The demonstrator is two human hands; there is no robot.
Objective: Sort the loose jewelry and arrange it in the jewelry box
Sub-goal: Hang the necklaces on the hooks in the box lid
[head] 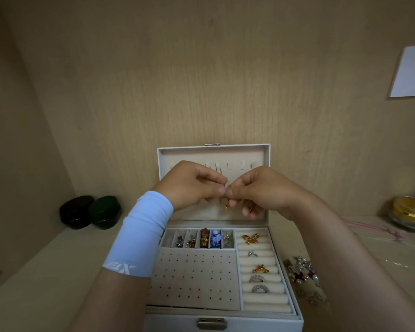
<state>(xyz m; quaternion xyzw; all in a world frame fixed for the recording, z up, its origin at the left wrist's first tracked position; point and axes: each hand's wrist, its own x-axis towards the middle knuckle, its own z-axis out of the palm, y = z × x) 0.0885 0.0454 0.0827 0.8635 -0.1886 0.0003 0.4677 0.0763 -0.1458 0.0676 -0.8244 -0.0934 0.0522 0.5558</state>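
Both hands are raised in front of the upright lid [201, 156] of the open jewelry box [173, 324], and their fingertips meet at the middle of the lid's lining. The left hand [192, 185], with a pale blue sleeve [141, 233] on its wrist, has thumb and forefinger closed tightly together. The right hand [256, 190] mirrors it, thumb and forefinger pinched, with its other fingers curled loosely beneath. Between them they pinch a small gold piece [226, 206], whose gold end hangs just below the fingertips, in front of the lid. The part inside the pinch is too fine to make out. In the box's tray, the row of small compartments [197, 239] along the back holds mixed bits, some blue and some red. The ring rolls on the right side of the tray carry a gold butterfly ring [250, 238] at the back and four more rings [260, 288] toward the front. The perforated pad [192, 279] fills the tray's front left. A heap of loose jewelry [302, 271] lies on the shelf just right of the box. Two dark round cases [76, 212] sit well to the box's left, and a glass bowl [409, 212] with gold contents sits far to its right.
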